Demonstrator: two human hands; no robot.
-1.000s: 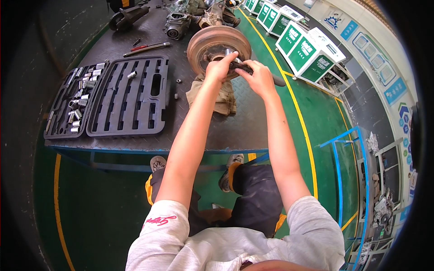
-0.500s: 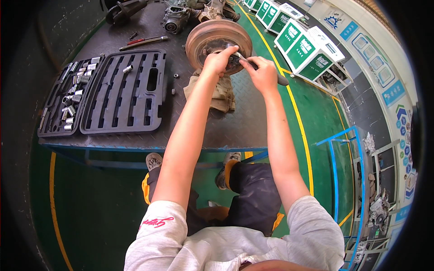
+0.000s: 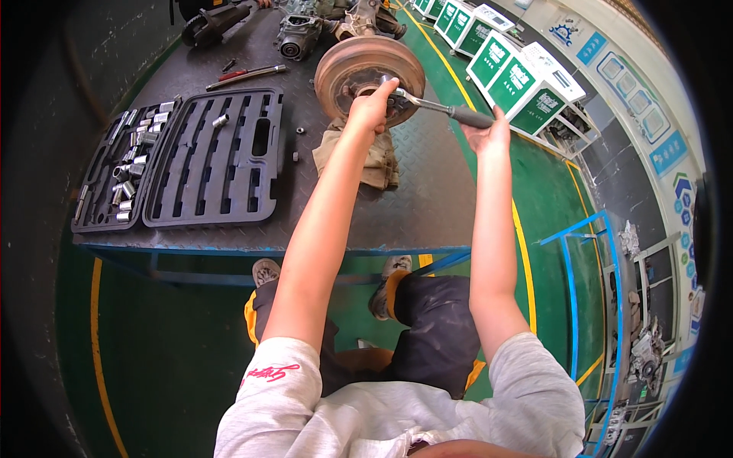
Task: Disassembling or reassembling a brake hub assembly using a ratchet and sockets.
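A rusty brake drum stands on the bench in front of me, attached to an axle assembly behind it. My left hand is closed around the head of a ratchet wrench at the drum's face; its thumb lies over the head, and what the wrench sits on is hidden. The dark handle points out to the right. At the handle's end, my right hand holds it loosely, the thumb raised beside the tip and the fingers beneath. A folded tan cloth lies under the drum.
An open black socket case with several metal sockets lies on the left. Two small nuts rest beside it. A long metal bar lies behind. Green-and-white cabinets and a blue frame stand right of the metal bench.
My right hand has moved right and slightly down along with the wrench handle, which has swung up and outward. Its grip looks looser. My left hand stays at the wrench head.
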